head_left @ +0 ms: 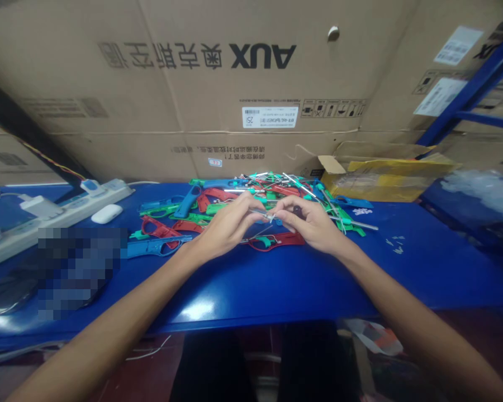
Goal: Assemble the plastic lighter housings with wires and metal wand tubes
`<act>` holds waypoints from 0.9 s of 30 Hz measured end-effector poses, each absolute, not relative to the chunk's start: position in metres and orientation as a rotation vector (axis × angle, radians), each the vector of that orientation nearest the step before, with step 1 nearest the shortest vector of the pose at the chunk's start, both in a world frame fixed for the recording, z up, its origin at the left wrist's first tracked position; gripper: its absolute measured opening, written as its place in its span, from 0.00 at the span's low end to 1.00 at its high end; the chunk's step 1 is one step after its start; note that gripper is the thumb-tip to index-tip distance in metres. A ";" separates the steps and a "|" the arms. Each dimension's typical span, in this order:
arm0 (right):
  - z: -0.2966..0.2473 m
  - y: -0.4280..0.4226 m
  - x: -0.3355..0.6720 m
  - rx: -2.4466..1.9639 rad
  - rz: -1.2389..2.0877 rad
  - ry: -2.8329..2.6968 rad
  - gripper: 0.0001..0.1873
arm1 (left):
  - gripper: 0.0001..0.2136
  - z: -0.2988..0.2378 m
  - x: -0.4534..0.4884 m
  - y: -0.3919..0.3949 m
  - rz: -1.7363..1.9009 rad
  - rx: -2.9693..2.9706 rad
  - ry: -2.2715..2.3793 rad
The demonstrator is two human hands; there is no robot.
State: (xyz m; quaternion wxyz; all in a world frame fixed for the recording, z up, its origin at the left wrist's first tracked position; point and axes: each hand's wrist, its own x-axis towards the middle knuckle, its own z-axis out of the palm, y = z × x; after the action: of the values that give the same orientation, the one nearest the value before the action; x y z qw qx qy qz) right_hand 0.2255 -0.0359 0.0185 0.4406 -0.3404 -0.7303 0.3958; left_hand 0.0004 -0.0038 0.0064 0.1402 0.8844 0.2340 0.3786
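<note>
Head view: the left hand [228, 226] and right hand [314, 223] meet fingertip to fingertip, each grip pinching an end of a thin metal pin [269, 216] held above the counter [276, 285]. Just below the grip lies a red handle [283, 240]. Behind it is a pile of plastic handles [235, 195]. If a fingertip slips, the pin would likely drop among the loose rods [295, 181] and be hard to find.

The big cardboard box [193, 111] behind the table's [276, 279] back edge carries "AUX" in bold black letters, upside down, beside inverted Chinese characters 奥克斯空调. Its white label [269, 116] shows "25". The finer print there is too small to read.
</note>
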 end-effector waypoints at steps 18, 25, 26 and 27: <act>0.020 -0.041 0.223 -0.800 1.046 -1.801 0.10 | 0.07 0.009 -0.001 -0.005 1.089 2.513 0.646; 0.018 -0.041 0.223 -0.803 1.058 -1.788 0.10 | 0.09 0.009 -0.001 -0.007 1.095 2.483 0.672; 0.018 -0.041 0.223 -0.808 1.068 -1.792 0.10 | 0.09 0.008 -0.001 -0.007 1.094 2.485 0.672; 0.019 -0.041 0.223 -0.816 1.073 -1.793 0.10 | 0.09 0.008 -0.001 -0.006 1.096 2.485 0.670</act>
State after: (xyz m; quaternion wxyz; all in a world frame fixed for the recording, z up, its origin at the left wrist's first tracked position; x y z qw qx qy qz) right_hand 0.2226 -0.0412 0.0186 0.4344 -0.3276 -0.7199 0.4309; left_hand -0.0007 -0.0064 0.0079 0.1713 0.8752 0.2361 0.3859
